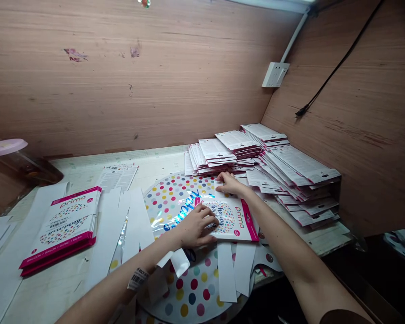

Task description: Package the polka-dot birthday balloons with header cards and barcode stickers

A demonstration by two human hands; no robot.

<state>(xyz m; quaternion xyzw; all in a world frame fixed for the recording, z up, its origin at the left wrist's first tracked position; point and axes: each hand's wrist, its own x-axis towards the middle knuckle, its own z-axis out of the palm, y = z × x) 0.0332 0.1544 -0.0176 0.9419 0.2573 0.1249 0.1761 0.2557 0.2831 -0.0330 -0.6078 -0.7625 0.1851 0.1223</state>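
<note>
My left hand (195, 226) lies on a white-and-pink "prima" card (232, 219), fingers curled down onto its left part. My right hand (228, 182) rests with fingers flat on the card's far edge, close to the spread card piles. The card sits on a round foil balloon (175, 198) with coloured dots and blue lettering. White paper strips (227, 272) lie at the near edge of the balloon stack. A small label sticks to my left wrist (137, 278).
A neat stack of finished "prima" packs (62, 227) lies at the left. Fanned piles of white cards (283, 171) fill the right back corner. Loose white strips (135, 218) and a printed sheet (118, 176) lie mid-table. A pink-lidded jar (15, 157) stands far left. A wall socket (275, 74) is above.
</note>
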